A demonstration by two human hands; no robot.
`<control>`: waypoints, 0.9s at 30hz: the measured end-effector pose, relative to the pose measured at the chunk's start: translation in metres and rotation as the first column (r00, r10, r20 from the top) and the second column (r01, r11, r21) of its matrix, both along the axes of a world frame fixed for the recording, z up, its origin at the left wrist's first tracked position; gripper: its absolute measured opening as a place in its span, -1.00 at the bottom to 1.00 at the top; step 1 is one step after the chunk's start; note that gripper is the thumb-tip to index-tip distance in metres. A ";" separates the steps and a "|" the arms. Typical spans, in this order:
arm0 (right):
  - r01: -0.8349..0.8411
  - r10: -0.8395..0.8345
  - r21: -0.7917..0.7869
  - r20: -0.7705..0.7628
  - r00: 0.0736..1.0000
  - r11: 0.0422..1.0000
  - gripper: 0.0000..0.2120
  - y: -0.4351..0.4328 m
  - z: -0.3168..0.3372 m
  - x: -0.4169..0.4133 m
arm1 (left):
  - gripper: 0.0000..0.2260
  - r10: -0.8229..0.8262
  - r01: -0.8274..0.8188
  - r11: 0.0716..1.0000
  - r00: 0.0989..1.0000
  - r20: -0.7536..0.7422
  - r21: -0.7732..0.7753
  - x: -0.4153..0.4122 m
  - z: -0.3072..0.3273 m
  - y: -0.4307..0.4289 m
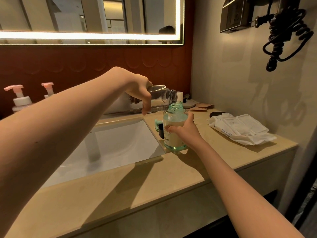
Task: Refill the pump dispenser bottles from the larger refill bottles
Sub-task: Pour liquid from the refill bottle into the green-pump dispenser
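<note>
Gripping the clear refill bottle [159,98] in the left hand [137,90], with thumb and fingers curled round its body. Holding it tipped almost flat above the counter [171,177], with the open threaded mouth pointing right and hanging just over the open neck of the teal dispenser bottle [172,140]. Steadying this dispenser bottle with the right hand [186,131], wrapped round its right side, with the fingertips pressing on the front near the label. Resting it upright on the counter, at the near right corner of the sink [111,145], with pale liquid showing inside. Not being able to tell whether liquid is running between the two mouths.

Lying on the counter just to the left of the dispenser bottle, partly hidden by it: a teal pump head [157,124] and a black cap [160,130], close together. Standing at the far left, beyond the sink: two white bottles with pink pumps [18,98], partly hidden by the left forearm. Lying well apart to the right, near the wall: a white pack of wet wipes [240,129], with a dark round thing [216,114] just beyond it. Hanging on the right wall, high up: a black coiled cord [288,36]. Glowing along the far wall: a mirror [85,19] with a lighted border.
</note>
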State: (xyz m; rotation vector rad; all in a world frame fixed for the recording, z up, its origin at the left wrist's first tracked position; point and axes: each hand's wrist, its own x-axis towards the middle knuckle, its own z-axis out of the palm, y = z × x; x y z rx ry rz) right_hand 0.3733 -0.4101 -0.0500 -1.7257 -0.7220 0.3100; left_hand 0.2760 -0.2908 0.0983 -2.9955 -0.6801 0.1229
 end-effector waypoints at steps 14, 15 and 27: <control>0.003 -0.003 0.004 -0.001 1.000 1.000 -0.22 0.001 -0.001 0.001 | -0.57 0.009 -0.009 1.000 1.000 -0.002 0.019 0.000 0.002 -0.001; 0.004 -0.004 0.004 -0.002 1.000 1.000 -0.22 0.001 -0.001 0.001 | -0.56 0.010 -0.010 1.000 1.000 -0.002 0.019 0.001 0.002 -0.001; 0.006 -0.006 0.005 -0.010 1.000 1.000 -0.22 0.002 -0.002 0.002 | -0.60 0.011 -0.011 1.000 1.000 0.002 0.004 0.002 0.001 -0.001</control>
